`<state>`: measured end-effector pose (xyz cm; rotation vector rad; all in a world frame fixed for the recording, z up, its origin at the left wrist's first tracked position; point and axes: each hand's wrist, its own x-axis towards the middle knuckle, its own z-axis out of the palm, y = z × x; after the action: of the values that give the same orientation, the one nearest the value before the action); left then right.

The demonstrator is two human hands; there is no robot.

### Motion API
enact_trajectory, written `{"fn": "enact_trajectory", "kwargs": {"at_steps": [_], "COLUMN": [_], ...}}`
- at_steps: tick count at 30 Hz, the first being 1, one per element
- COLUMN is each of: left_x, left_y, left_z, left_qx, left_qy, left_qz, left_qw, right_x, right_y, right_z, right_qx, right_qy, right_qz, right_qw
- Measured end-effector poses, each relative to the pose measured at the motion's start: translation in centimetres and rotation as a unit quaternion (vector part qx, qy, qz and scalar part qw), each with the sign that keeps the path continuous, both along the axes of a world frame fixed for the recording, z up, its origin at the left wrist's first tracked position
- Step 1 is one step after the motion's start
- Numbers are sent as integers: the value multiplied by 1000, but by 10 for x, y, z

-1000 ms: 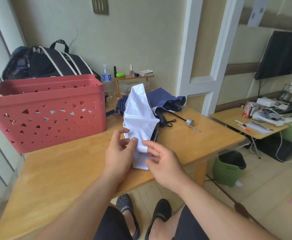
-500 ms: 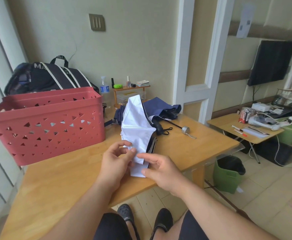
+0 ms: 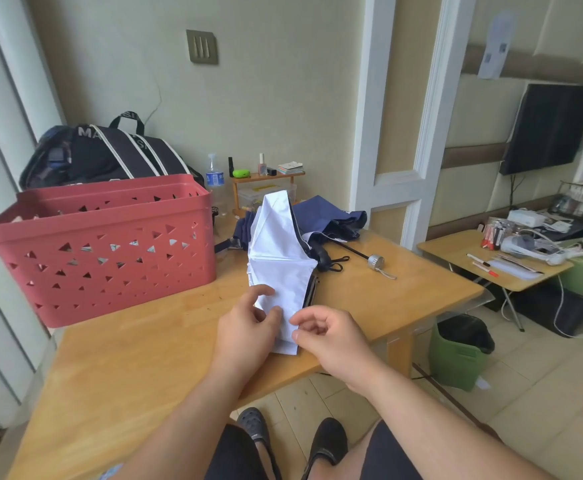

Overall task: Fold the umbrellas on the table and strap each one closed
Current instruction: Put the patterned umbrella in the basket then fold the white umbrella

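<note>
The white umbrella (image 3: 279, 271) stands tilted near the front edge of the table (image 3: 137, 348), its canopy gathered into flat pleats that rise to a point, with a dark inner edge showing along its right side. The left hand (image 3: 245, 327) grips the lower left of the fabric, thumb and curled fingers pinching a pleat. The right hand (image 3: 328, 336) sits just beside the lower right edge, fingers curled with thumb and forefinger closing on the fabric's edge; whether they truly pinch it I cannot tell. Behind it lies a navy umbrella (image 3: 324, 220), loosely collapsed, its black shaft running out to a silver handle (image 3: 375, 262) on the tabletop. A red basket (image 3: 110, 251) stands on the table to the left, with a black bag (image 3: 110, 154) behind it.
</note>
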<state>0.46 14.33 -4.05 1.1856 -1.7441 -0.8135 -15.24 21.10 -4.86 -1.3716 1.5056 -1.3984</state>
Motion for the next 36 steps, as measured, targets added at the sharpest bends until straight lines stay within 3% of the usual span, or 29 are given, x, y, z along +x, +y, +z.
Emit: {"fn": "enact_trajectory", "kwargs": {"at_steps": [5, 8, 10, 14, 17, 19, 24, 27, 29, 31, 33, 34, 36], "left_x": [3, 3, 2, 0, 1, 4, 8, -8, -27, -43, -48, -46, -41], "left_y": [1, 2, 4, 5, 8, 7, -14, -46, -66, -81, -87, -88, -92], "left_z": [3, 4, 5, 6, 5, 7, 41, 61, 68, 62, 38, 26, 7], "left_qx": [21, 19, 33, 33, 33, 34, 67, -135, -225, -197, -136, -107, -65], "left_qy": [-56, -108, -124, -143, -173, -212, -337, -328, -300, -388, -544, -580, -572], "left_qz": [-31, -18, -13, -5, 5, -11, -89, -24, -60, -139, -178, -186, -199], "left_qw": [998, 994, 992, 989, 984, 977, 935, 935, 925, 889, 809, 786, 793], "right_x": [-6, -30, -49, -69, -69, -71, -74, -74, -74, -75, -78, -79, -80], "right_y": [-25, -53, -74, -112, -119, -118, -123, -121, -120, -121, -120, -118, -113], "right_z": [14, 28, 34, 37, 21, 10, 8, 6, 6, 4, 3, 2, 0], "right_qx": [46, 32, 18, 25, 124, 165, 134, 110, 98, 81, 69, 56, 11], "right_qy": [-7, 93, 200, 385, 494, 532, 511, 513, 504, 492, 462, 437, 376], "right_qz": [-35, -128, -136, -47, 56, 69, 44, 37, 37, 32, 27, 19, -10], "right_qw": [998, 987, 970, 921, 859, 828, 848, 850, 857, 866, 884, 897, 926]}}
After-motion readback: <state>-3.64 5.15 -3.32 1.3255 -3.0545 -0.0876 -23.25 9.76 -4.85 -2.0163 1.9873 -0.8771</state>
